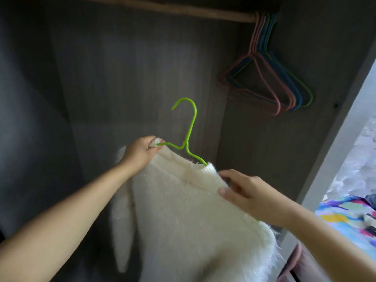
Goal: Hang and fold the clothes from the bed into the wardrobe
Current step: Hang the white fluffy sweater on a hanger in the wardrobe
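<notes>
Dark grey wood-grain wardrobe [142, 68] fills pretty much the whole view, with a wooden rail [183, 9] running across the top. Way over at the right end of that rail hangs a bunch of bare hangers [270, 78], pink, blue and green, all bunched together. Off to the right past the wardrobe's side panel you can see a bit of colourful patterned bedding [345, 216].

Both arms reach forward into the wardrobe, bare forearms, coming up from the bottom corners of the view. The left arm stretches further up and in; the right one sits lower and closer.

The left hand [140, 152] has its fingers curled tight around the left shoulder of a white fluffy sweater [183, 220], and the left end of a lime green hanger [186, 135] runs into that fist along with a bit of fabric. The right hand [244, 192] pinches the ribbed collar on the right side, thumb on the near face and fingers tucked over the edge behind it. So the hands are apart, one on each side of the neckline.

The hanger's right arm disappears down into the neck opening, and its hook sticks up free, well below the rail and not on it. The sweater droops down between the arms, one sleeve dangling on the left.
</notes>
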The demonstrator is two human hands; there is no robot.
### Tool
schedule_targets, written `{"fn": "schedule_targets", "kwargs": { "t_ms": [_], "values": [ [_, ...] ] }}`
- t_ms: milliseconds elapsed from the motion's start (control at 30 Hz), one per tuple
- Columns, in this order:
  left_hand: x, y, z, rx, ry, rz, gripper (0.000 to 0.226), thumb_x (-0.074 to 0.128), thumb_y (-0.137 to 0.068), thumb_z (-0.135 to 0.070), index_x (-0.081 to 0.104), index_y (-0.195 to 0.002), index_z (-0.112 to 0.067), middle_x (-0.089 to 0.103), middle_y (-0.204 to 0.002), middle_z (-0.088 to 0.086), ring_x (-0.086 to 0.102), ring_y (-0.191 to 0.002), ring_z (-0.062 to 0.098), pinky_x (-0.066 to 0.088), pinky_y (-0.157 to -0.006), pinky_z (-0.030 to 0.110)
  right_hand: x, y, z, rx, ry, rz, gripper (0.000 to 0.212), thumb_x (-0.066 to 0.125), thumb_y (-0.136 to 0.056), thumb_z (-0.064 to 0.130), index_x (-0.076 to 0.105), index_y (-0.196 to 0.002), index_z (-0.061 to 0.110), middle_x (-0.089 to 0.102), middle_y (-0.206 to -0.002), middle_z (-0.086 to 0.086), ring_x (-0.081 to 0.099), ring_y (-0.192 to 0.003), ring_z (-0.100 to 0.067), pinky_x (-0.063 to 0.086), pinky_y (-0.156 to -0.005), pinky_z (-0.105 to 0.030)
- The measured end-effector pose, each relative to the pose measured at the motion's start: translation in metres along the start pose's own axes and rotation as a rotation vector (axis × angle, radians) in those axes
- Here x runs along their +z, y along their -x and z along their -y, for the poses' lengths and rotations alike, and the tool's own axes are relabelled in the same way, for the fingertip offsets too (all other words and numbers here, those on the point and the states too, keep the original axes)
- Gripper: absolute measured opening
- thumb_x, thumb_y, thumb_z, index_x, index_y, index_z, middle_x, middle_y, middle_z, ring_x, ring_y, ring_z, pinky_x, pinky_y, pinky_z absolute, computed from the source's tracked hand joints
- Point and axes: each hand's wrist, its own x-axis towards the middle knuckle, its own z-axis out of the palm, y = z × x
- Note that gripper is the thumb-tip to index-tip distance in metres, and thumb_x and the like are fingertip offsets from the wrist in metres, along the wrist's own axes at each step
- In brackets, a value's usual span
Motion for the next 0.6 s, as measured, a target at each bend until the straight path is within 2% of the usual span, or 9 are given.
{"fn": "schedule_targets", "kwargs": {
  "t_ms": [33,100,200,300,400,467,533,567,600],
  "values": [
    [0.003,0.001,-0.005,-0.001,-0.002,0.005,0.04,0.051,-0.074,-0.051,0.052,-0.066,-0.011,0.053,-0.061,0.002,0.051,-0.064,0.024,0.036,-0.058,0.037,0.007,0.001,0.002,-0.018,0.072,-0.019,0.018,0.043,-0.095,0.048,0.05,-0.094,0.031,0.058,-0.067,0.002,0.052,-0.06,-0.013,0.049,-0.065,-0.036],
    [0.003,0.002,-0.013,0.02,0.006,-0.002,0.043,0.06,-0.078,-0.047,0.041,-0.058,-0.014,0.04,-0.053,-0.001,0.038,-0.056,0.017,0.025,-0.053,0.035,0.013,0.002,-0.002,-0.011,0.146,-0.123,0.03,0.038,-0.097,0.046,0.034,-0.074,0.027,0.045,-0.056,0.002,0.043,-0.055,-0.022,0.045,-0.059,-0.044],
    [-0.01,0.004,-0.016,0.071,-0.032,-0.02,0.044,0.069,-0.085,-0.033,0.04,-0.056,-0.018,0.037,-0.049,-0.004,0.034,-0.046,0.005,0.022,-0.049,0.031,-0.01,0.004,-0.03,0.016,0.262,-0.214,0.032,0.028,-0.093,0.053,0.027,-0.069,0.031,0.04,-0.053,0.005,0.042,-0.053,-0.021,0.04,-0.053,-0.038],
    [-0.02,0.005,-0.013,0.058,-0.005,-0.021,0.039,0.067,-0.087,-0.028,0.045,-0.057,-0.016,0.036,-0.051,-0.005,0.032,-0.045,0.004,0.018,-0.048,0.028,-0.031,0.011,-0.051,-0.017,0.309,-0.257,0.042,0.021,-0.094,0.06,0.031,-0.068,0.028,0.039,-0.051,0.005,0.042,-0.048,-0.016,0.038,-0.051,-0.036],
    [-0.022,0.011,-0.012,0.023,0.081,0.072,0.031,0.072,-0.082,-0.036,0.058,-0.069,-0.012,0.044,-0.059,-0.003,0.038,-0.059,0.011,0.024,-0.053,0.028,-0.033,0.011,-0.05,-0.097,0.268,-0.362,0.036,0.025,-0.092,0.057,0.032,-0.07,0.03,0.034,-0.047,0.006,0.043,-0.048,-0.015,0.036,-0.045,-0.035],
    [-0.032,0.021,-0.009,0.095,0.222,0.131,0.034,0.074,-0.068,-0.056,0.064,-0.09,-0.032,0.054,-0.075,-0.009,0.048,-0.07,0.003,0.038,-0.064,0.018,-0.043,0.011,-0.046,-0.097,0.272,-0.467,0.026,0.03,-0.092,0.054,0.033,-0.071,0.039,0.032,-0.045,0.008,0.046,-0.05,-0.009,0.032,-0.045,-0.03],
    [-0.04,0.035,0.011,0.134,0.207,0.078,0.065,0.073,-0.054,-0.067,0.049,-0.114,-0.056,0.052,-0.105,-0.009,0.049,-0.094,-0.005,0.036,-0.087,0.009,-0.057,0.013,-0.044,-0.087,0.264,-0.564,0.028,0.034,-0.092,0.052,0.034,-0.068,0.038,0.033,-0.044,0.008,0.049,-0.055,-0.004,0.032,-0.049,-0.03],
    [-0.04,0.045,0.026,0.063,0.187,0.029,0.08,0.075,-0.053,-0.062,0.042,-0.125,-0.052,0.048,-0.117,-0.007,0.047,-0.107,-0.001,0.034,-0.095,0.013,-0.063,0.015,-0.046,-0.094,0.261,-0.603,0.031,0.035,-0.092,0.051,0.033,-0.066,0.035,0.034,-0.044,0.007,0.05,-0.057,-0.003,0.033,-0.051,-0.03],
    [-0.035,0.055,0.042,-0.041,0.178,-0.008,0.086,0.078,-0.057,-0.053,0.04,-0.133,-0.037,0.046,-0.126,-0.003,0.048,-0.116,0.008,0.036,-0.098,0.02,-0.068,0.016,-0.045,-0.096,0.267,-0.629,0.033,0.035,-0.092,0.05,0.033,-0.065,0.032,0.035,-0.045,0.006,0.05,-0.059,-0.004,0.033,-0.052,-0.03]
  ]
}}
